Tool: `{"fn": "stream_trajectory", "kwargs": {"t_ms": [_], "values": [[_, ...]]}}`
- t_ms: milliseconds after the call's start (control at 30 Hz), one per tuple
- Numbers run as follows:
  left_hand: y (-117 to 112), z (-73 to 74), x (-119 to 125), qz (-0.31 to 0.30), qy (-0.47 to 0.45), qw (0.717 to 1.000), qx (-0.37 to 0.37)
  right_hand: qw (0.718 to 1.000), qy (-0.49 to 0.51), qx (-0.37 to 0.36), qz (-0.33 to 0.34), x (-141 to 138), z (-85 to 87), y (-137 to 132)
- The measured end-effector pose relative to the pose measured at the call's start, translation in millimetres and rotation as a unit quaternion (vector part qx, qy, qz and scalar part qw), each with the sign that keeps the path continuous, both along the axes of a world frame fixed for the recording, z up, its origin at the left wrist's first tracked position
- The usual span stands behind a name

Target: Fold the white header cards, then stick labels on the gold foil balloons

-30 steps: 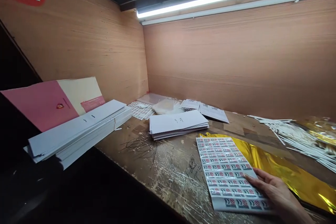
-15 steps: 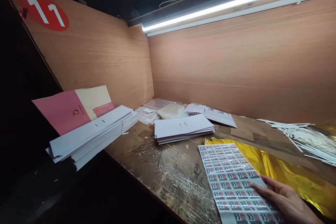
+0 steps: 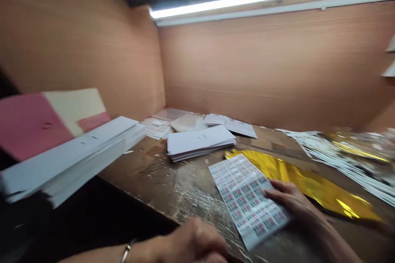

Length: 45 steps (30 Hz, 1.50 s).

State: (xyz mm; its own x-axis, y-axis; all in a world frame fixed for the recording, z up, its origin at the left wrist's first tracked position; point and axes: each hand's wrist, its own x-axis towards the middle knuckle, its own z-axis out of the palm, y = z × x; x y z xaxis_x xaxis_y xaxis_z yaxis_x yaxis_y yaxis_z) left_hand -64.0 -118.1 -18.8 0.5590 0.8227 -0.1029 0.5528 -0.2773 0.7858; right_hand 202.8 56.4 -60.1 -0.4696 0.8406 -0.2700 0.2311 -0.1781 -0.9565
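Your right hand [image 3: 293,201] grips the right edge of a pale, glossy rectangular sheet of small black-and-red labels [image 3: 243,193], thumb on top. The sheet is slanted over the scratched dark-brown bench [image 3: 191,191], near its front edge; whether it touches the surface cannot be told. Your left hand [image 3: 200,238] is loosely curled at the front edge, blurred; cannot tell if it holds anything. A thin silver-coloured bracelet [image 3: 125,252] circles your left wrist. Just behind the sheet and to its right: a long strip of shiny gold foil [image 3: 293,176]. Beyond, toward the back edge: a short stack of folded white paper [image 3: 200,139]. At the bench's left end, a long white paper stack [image 3: 77,152] overhangs the front edge. Toward the right end: a heap of thin white sticks [image 3: 348,168].
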Motion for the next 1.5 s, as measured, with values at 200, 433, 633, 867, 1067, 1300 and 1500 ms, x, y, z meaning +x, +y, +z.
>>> {"fn": "stream_trajectory", "kwargs": {"t_ms": [200,433,633,867,1067,1300,1500], "values": [[67.2,1.0,21.0,-0.129,0.075,0.954,0.260,1.000,0.012,-0.015,-0.009,1.6,-2.5,0.2],[135.3,-40.1,48.5,-0.181,0.101,0.928,0.309,0.999,0.021,-0.029,-0.007,3.8,-3.4,-2.4],[152.5,-57.5,54.4,-0.171,0.141,0.933,0.284,0.997,-0.041,-0.050,0.041,6.9,2.3,9.6],[161.2,-57.5,53.7,-0.055,0.130,0.944,0.297,0.996,0.015,-0.086,-0.019,19.9,4.5,2.3],[192.9,-25.6,34.0,0.160,-0.064,0.976,0.135,0.998,0.024,-0.044,-0.025,25.3,10.0,-5.6],[198.9,-25.5,15.1,0.464,-0.394,0.791,0.062,0.990,0.054,0.079,-0.100,30.1,42.2,1.6],[136.9,-24.3,39.1,0.296,-0.515,0.776,-0.213,0.971,0.126,0.024,-0.201,23.7,34.3,19.0]]}}
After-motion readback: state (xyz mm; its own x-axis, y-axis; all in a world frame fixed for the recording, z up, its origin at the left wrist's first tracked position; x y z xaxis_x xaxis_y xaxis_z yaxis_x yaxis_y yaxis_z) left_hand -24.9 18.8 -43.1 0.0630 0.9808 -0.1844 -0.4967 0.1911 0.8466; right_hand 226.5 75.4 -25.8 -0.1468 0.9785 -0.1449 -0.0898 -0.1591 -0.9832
